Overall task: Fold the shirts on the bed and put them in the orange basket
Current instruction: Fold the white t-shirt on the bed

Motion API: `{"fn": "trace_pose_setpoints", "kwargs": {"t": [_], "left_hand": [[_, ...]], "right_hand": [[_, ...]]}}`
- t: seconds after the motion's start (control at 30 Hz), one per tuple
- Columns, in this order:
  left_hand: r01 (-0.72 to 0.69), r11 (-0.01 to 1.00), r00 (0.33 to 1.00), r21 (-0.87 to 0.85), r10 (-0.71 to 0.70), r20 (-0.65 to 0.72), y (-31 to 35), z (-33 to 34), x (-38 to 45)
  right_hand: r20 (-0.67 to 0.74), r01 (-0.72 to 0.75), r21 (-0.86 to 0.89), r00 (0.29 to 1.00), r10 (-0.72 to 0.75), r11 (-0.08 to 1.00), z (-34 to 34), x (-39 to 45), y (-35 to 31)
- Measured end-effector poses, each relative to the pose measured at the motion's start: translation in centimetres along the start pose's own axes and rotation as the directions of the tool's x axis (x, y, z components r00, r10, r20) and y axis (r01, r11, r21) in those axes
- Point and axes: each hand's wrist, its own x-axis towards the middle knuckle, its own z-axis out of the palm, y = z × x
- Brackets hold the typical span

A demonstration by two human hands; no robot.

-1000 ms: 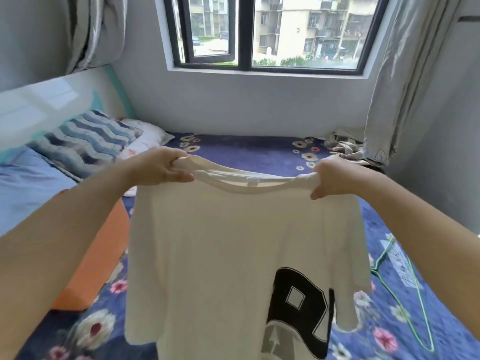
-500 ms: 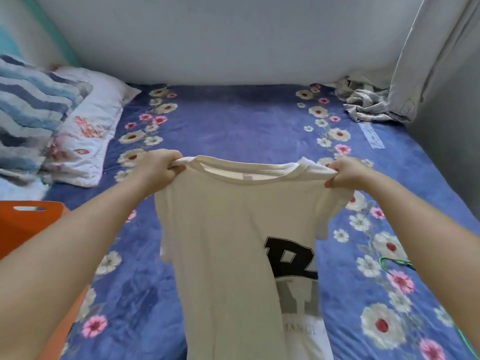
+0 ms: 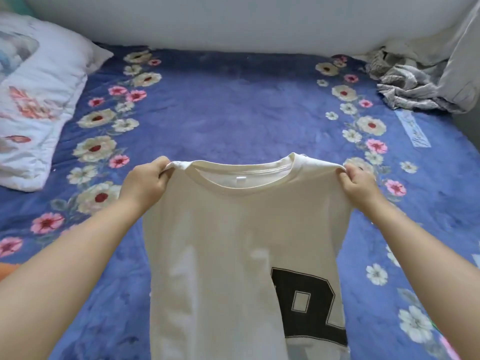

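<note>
Seen from above, looking down along two bare forearms toward a bed [image 3: 233, 105] covered in a blue sheet with bands of cream and pink flowers down either side. Held up over the middle of the sheet, a cream T-shirt [image 3: 228, 242] with a large black block-letter print low on its right half, neckline facing up and away, body hanging down toward the bottom edge. Left hand [image 3: 145, 181] curled tight around the shirt's left shoulder seam, fabric bunched under the thumb and fingers. Right hand [image 3: 359, 184] likewise closed on the right shoulder seam, pinching a small peak of cloth at the fingertips. Shirt stretched fairly flat between the two grips, collar sagging slightly in the middle, a small white tag visible inside the neck. At far left, a white pillow [image 3: 33, 105] with faint pink motifs, lying on the sheet. At far right, by the wall, a crumpled grey cloth [image 3: 405, 84]. A thin sliver of orange [image 3: 6, 270] at the left edge, too little showing to tell what it is.
</note>
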Motion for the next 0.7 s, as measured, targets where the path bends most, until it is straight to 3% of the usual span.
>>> {"fn": "trace_pose_setpoints", "kwargs": {"t": [0.13, 0.27, 0.33, 0.4, 0.6, 0.7], "left_hand": [[-0.176, 0.917, 0.978, 0.358, 0.204, -0.043, -2.5, 4.0, 3.5], [-0.147, 0.848, 0.979, 0.51, 0.198, -0.046, -2.7, 8.6, 8.9], [0.056, 0.851, 0.998, 0.522, -0.057, -0.014, -2.4, 11.4, 10.3], [0.161, 0.857, 0.98, 0.49, -0.196, 0.02, -1.8, 15.1, 9.9], [-0.061, 0.959, 0.955, 0.277, -0.024, 0.294, 1.5, 24.8, 3.3], [-0.153, 0.942, 0.92, 0.3, 0.025, 0.391, 1.2, 27.9, 1.3]], "right_hand": [[0.004, 0.08, -0.232, 0.997, -0.081, 0.969, 3.1, 3.9, 2.5], [-0.085, 0.009, -0.442, 0.995, -0.053, 0.897, 7.1, 9.9, 3.2], [-0.052, -0.031, -0.458, 0.999, 0.008, 0.888, 10.1, 11.8, 4.0], [0.0, -0.102, -0.456, 0.993, 0.114, 0.884, 13.7, 12.4, 6.4], [-0.072, -0.379, -0.302, 0.924, 0.375, 0.875, 16.9, 9.3, 13.6], [-0.036, -0.389, -0.36, 0.914, 0.404, 0.848, 15.8, 8.4, 16.7]]}}
